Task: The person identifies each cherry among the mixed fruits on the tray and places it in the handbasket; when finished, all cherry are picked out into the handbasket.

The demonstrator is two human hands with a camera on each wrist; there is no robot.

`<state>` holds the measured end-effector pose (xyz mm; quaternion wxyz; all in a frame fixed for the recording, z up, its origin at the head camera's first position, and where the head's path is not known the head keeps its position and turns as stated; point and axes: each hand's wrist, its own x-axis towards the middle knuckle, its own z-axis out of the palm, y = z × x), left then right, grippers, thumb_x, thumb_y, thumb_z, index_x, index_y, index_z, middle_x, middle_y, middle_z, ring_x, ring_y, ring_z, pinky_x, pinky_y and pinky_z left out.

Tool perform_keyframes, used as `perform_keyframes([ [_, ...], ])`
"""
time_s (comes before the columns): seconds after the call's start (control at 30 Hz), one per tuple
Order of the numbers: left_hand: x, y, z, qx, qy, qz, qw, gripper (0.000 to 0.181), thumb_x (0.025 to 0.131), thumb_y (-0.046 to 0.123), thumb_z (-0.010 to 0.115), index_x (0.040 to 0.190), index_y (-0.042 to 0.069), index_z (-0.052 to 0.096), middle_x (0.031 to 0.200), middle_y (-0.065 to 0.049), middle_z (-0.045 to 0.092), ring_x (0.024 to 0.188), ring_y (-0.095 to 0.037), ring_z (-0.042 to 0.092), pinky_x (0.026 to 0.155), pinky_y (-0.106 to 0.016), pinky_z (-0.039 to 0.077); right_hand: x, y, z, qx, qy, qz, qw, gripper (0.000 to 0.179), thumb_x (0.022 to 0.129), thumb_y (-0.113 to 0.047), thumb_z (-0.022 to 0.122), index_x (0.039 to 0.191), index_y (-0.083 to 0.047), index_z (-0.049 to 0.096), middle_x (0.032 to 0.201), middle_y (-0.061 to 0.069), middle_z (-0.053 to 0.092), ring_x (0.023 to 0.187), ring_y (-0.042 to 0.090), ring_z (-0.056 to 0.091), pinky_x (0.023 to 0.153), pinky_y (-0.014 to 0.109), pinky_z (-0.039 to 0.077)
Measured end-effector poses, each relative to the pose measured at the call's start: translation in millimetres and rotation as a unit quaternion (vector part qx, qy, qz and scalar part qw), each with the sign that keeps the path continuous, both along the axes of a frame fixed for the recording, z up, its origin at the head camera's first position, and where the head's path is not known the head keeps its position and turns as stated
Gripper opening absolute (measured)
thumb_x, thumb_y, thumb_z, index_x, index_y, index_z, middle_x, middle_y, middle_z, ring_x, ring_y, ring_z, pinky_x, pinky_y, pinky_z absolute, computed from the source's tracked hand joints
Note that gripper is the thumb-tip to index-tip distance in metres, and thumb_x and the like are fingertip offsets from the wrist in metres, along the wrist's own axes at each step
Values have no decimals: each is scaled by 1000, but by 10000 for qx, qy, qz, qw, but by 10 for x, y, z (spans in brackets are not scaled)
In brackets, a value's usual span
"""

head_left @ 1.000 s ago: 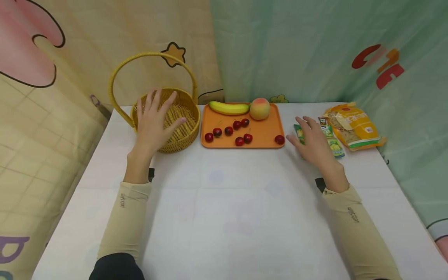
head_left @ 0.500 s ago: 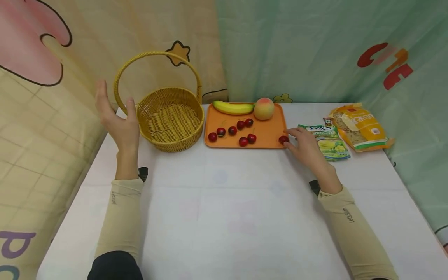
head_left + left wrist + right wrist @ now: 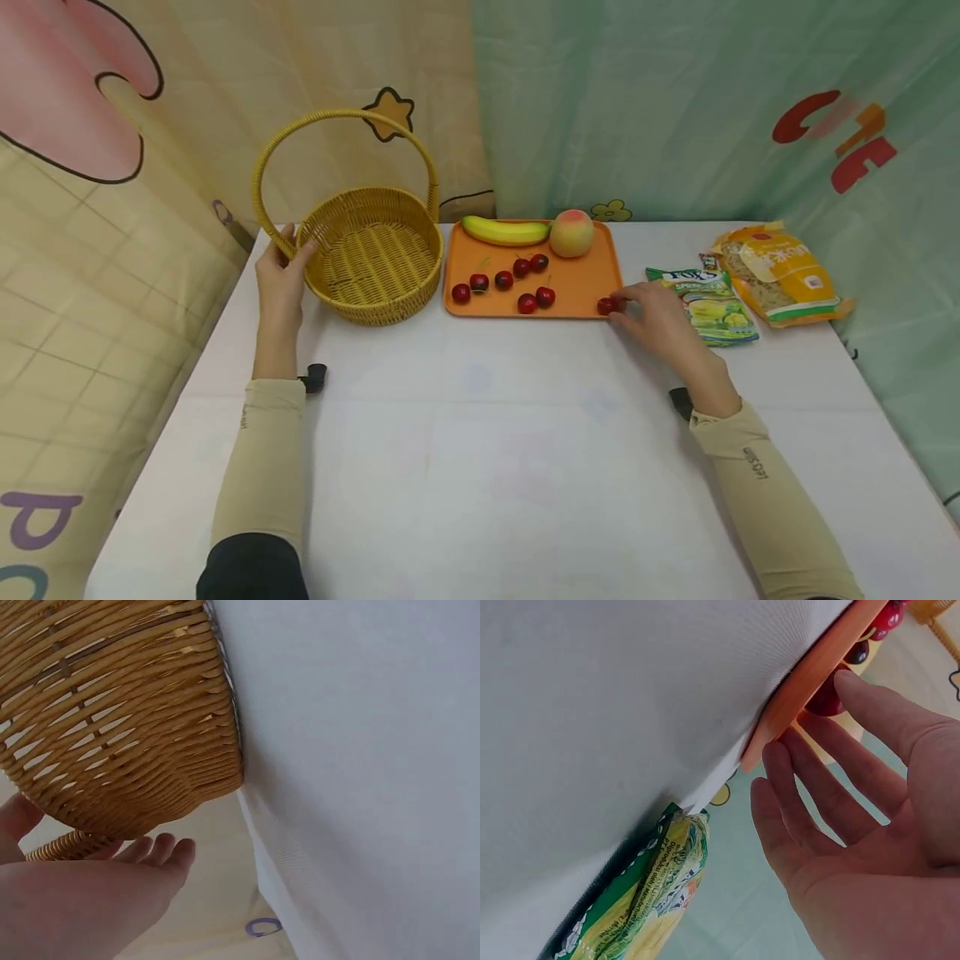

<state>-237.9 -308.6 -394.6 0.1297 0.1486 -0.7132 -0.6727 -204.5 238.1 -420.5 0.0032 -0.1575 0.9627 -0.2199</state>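
Observation:
My left hand (image 3: 279, 287) is at the left side of the yellow wicker basket (image 3: 378, 312), thumb over the rim and fingers behind the foot of its tall handle. The left wrist view shows that hand against the woven wall (image 3: 127, 735). My right hand (image 3: 663, 323) pinches a dark red cherry (image 3: 606, 306) at the right end of the orange tray (image 3: 577, 287). In the right wrist view, thumb and forefinger meet the cherry (image 3: 826, 699) just above the tray rim (image 3: 780, 712), while the other fingers spread loosely.
Several more cherries (image 3: 527, 303), a banana (image 3: 506, 232) and a peach (image 3: 572, 233) lie on the tray. Right of it are a green Fox's candy bag (image 3: 712, 312) and an orange-yellow food bag (image 3: 783, 275). Curtains hang behind the white table (image 3: 480, 467).
My left hand has moved from above the basket, out to its left, then onto its rim and handle. My right hand has moved left from over the candy bag to the cherry.

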Motion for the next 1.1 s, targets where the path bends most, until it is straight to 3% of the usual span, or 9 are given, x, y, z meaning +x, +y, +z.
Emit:
perform_keyframes([
  [0.1,-19,-80,-83,254,-72,-376,9989,68,104,25,67,165,20,37,173,-2,32,157,-14,31,127,-24,26,6,-12,-10,-169,84,19,9998,41,97,-11,77,132,7,67,131,29,68,125,46,58,110,63,44],
  [0.23,-21,-171,-194,634,10,-948,9935,72,105,21,66,167,27,30,177,3,20,162,-12,18,130,-25,17,-8,-49,-41,-293,171,149,9993,41,96,-10,77,134,4,68,129,26,69,121,43,60,107,61,47],
  [0.37,-10,-240,-359,1153,337,-1395,9829,72,108,11,58,168,32,26,178,7,12,163,-15,12,130,-26,14,-21,-70,-63,-226,280,283,9990,39,97,-8,76,133,4,68,123,25,72,114,40,64,102,58,51],
  [0.5,-17,-270,-471,1375,717,-1649,9741,69,110,6,52,168,32,26,178,8,11,163,-15,11,131,-26,11,-12,-79,-70,-208,249,291,9990,37,98,-8,74,133,4,68,120,24,73,111,39,67,101,57,52],
  [0.63,-30,-269,-510,1421,840,-1730,9710,68,110,6,50,169,31,26,178,8,11,163,-13,11,130,-25,10,12,-81,-63,-263,151,271,9992,34,101,-7,70,133,4,68,122,25,73,113,40,67,102,58,51],
  [0.77,-34,-257,-498,1362,802,-1681,9730,68,110,5,51,168,31,27,178,8,11,163,-14,11,130,-24,11,35,-79,-59,-374,136,274,9988,34,101,-6,70,132,5,67,122,26,72,113,41,66,102,58,51],
  [1.1,-39,-250,-490,1458,844,-1654,9717,68,110,6,51,168,31,27,178,7,13,163,-16,12,130,-25,14,16,-123,-56,-342,565,338,9972,30,98,-6,73,126,4,70,112,22,74,99,35,66,92,53,52],
])
